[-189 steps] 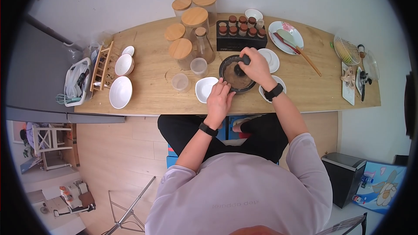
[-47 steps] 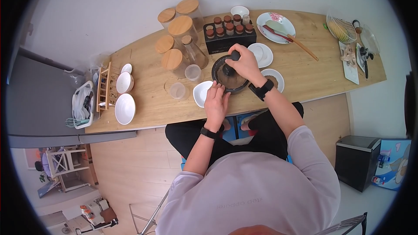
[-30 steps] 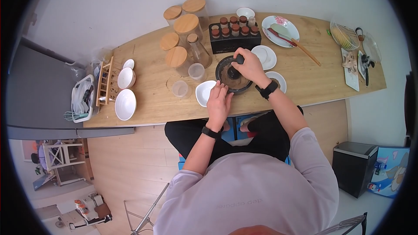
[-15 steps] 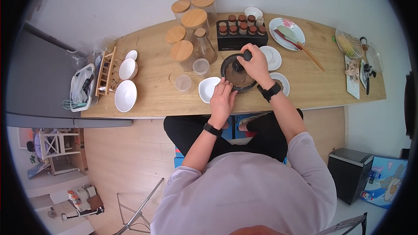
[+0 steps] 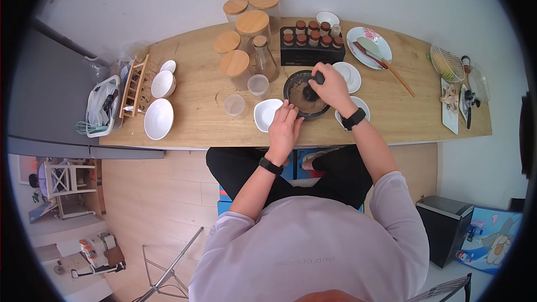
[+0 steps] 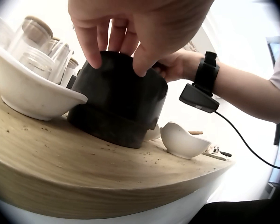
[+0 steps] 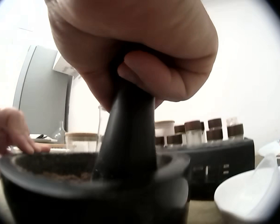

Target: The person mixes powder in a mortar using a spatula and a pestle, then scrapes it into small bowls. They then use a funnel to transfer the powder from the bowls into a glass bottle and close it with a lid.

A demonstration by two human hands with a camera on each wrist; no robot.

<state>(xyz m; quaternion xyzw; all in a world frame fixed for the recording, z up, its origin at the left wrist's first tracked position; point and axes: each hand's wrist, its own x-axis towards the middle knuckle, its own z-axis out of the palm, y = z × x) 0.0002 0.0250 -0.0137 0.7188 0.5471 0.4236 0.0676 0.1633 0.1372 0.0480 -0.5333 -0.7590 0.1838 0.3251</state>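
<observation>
A black mortar (image 5: 288, 102) with brown powder (image 5: 302, 100) inside stands near the table's front edge. The right hand (image 5: 332, 87) has its fingers curled round the black pestle (image 7: 128, 135), whose lower end is down inside the bowl. At the mortar's near left rim is the left hand (image 5: 284, 128); in the left wrist view its fingers and thumb (image 6: 144, 58) grip the rim of the mortar (image 6: 121, 98). A white square dish (image 5: 267, 114) sits just left of the mortar, and a white dish (image 5: 362, 106) is partly under the right wrist.
Lidded glass jars (image 5: 235, 64) and two clear cups (image 5: 235, 105) are left of the mortar. Behind it stands a black rack (image 5: 310, 55) of spice bottles. White bowls (image 5: 159, 119) lie far left; a flowered plate (image 5: 383, 50) with utensils and a white tray (image 5: 450, 114) lie right.
The pestle has shifted and changed its tilt within the mortar, the right hand moving with it. The left hand keeps its place at the rim. The head view has swung slightly.
</observation>
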